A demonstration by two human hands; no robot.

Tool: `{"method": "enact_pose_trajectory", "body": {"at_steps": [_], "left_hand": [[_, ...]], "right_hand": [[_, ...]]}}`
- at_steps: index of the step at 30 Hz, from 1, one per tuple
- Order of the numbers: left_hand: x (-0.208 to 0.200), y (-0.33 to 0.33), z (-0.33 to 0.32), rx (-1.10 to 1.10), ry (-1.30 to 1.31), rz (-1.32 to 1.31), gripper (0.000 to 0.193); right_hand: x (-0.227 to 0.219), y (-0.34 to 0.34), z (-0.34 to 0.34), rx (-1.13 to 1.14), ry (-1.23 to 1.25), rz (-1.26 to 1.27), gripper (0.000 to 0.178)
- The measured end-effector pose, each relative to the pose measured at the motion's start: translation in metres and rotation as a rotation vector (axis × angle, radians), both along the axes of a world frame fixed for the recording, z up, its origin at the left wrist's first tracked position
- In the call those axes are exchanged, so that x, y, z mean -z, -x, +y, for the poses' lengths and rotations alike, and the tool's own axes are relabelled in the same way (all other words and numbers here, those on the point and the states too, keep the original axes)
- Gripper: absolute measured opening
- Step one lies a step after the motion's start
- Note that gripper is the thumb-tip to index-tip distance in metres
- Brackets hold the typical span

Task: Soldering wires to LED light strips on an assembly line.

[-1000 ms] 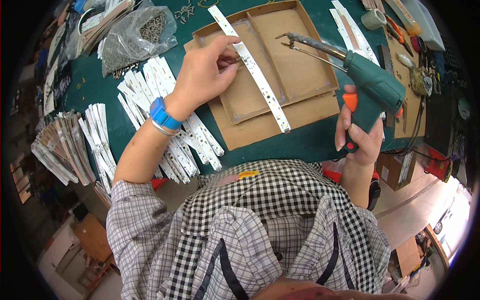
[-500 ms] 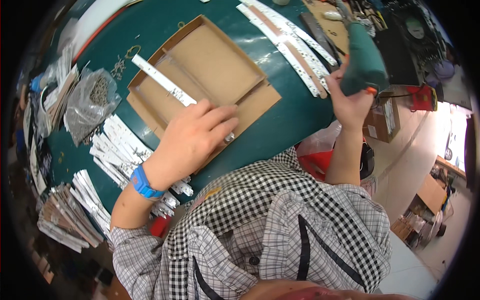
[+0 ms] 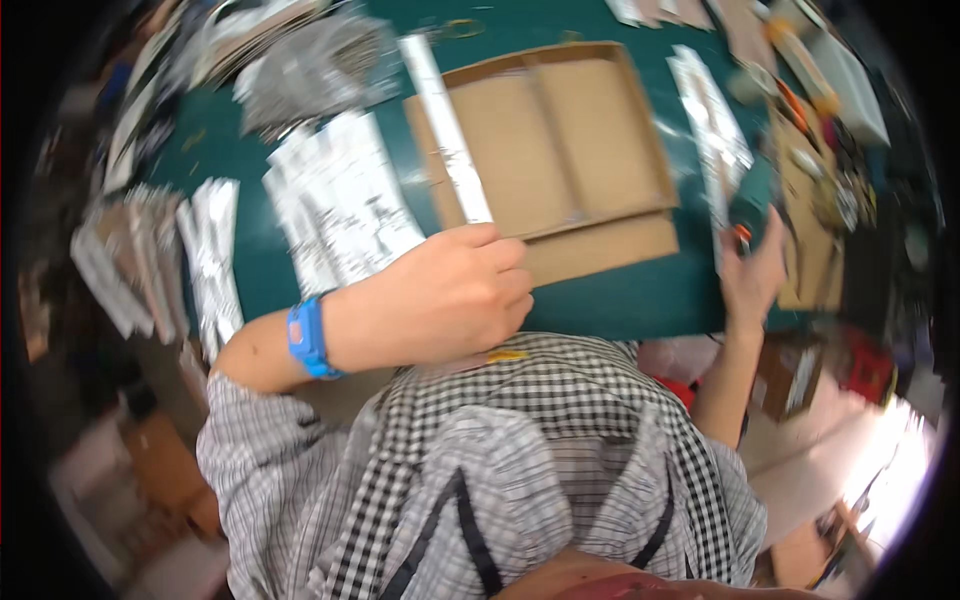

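My left hand (image 3: 455,295), with a blue watch on its wrist, is closed round the near end of a long white strip (image 3: 450,130). The strip, dotted with small dark marks, slants away over the left side of a shallow cardboard box (image 3: 655,135). Over at the right, my right hand (image 3: 755,270) has thumb and fingers about a green power drill (image 3: 752,190) with a small orange part. The drill's front end is blurred. Beside it lie several white strips (image 3: 705,110) on the green tabletop (image 3: 600,310).
Left of the box, a row of white strips (image 3: 345,200) lies below a clear plastic bag (image 3: 320,75) of small metal parts. More strip bundles (image 3: 130,260) sit at the far left. Tools lie on a tan board (image 3: 815,255) at the right.
My view has turned, so the box appears further right and squarer. My left hand with the strip has moved nearer my body. The drill has been lowered beside the strips at the right.
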State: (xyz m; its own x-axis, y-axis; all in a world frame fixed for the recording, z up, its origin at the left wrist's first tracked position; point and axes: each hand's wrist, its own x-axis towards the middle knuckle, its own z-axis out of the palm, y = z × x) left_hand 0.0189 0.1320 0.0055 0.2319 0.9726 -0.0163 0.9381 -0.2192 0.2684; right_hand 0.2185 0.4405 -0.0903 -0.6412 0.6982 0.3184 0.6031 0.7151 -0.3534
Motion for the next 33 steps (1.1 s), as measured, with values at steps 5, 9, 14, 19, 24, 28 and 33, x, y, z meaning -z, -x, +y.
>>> {"method": "enact_pose_trajectory", "body": {"at_steps": [5,9,14,19,24,28,33], "left_hand": [[-0.001,0.002,-0.058,-0.129,0.157,0.06,0.017],[0.004,0.0,-0.084,-0.241,0.189,0.05,0.015],[0.013,-0.002,-0.105,-0.312,0.215,0.021,0.016],[0.021,0.001,-0.108,-0.35,0.224,-0.02,0.017],[0.031,0.006,-0.108,-0.355,0.19,-0.102,0.015],[0.033,0.001,-0.108,-0.386,0.117,-0.129,0.005],[0.032,0.0,-0.108,-0.397,0.169,-0.148,0.012]], "right_hand": [[0.003,0.008,-0.007,-0.032,0.065,-0.006,0.056],[0.022,0.005,0.006,-0.109,0.093,0.024,0.058],[0.015,0.001,0.002,-0.08,0.274,0.145,0.045],[-0.007,0.001,-0.012,-0.184,0.642,0.588,0.054],[-0.042,0.002,-0.059,-0.24,0.934,0.701,0.068],[-0.033,0.014,-0.099,-0.273,1.08,0.672,0.07],[-0.015,0.032,-0.135,-0.277,1.146,0.599,0.056]]}}
